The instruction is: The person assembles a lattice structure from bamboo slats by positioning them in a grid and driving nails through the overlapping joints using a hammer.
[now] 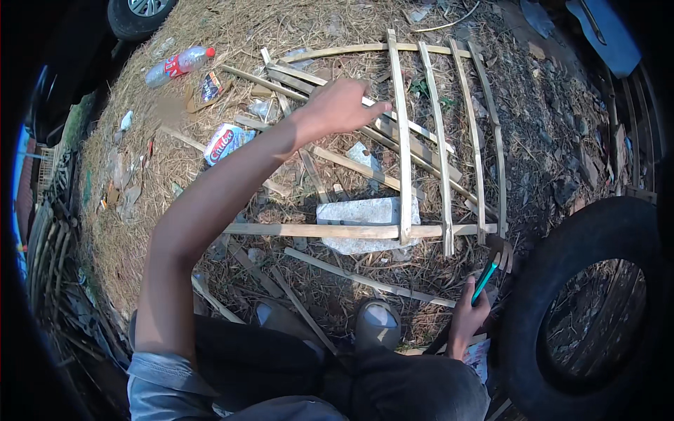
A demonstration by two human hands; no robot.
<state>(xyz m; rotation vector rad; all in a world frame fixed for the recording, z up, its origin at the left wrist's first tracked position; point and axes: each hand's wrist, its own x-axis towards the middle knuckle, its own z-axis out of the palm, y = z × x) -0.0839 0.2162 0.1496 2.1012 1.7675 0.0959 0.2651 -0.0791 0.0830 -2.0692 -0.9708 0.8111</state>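
On straw-strewn ground in front of the seated person lies a bamboo frame (421, 140): several long split slats run away from the viewer, crossed near the knees by one horizontal slat (316, 230) and at the far end by a curved one. Beneath the near crosspiece sits a pale stone block (358, 212). Left hand (340, 105) is extended over the far part of the frame, fingers drawn together and pointing right, fingertips touching or just beside the leftmost upright slat (400, 133); whether they grip it cannot be told. Right hand (467, 319) rests low by the right knee, fingers clamped around the teal handle of a claw hammer (491, 263), whose head points up toward the frame's near right corner. Loose bamboo strips lie under and beside the frame. A black tyre (554, 281) stands just right of the hammer hand. A plastic bottle (179, 64) and a crumpled wrapper (226, 140) lie well apart to the left.
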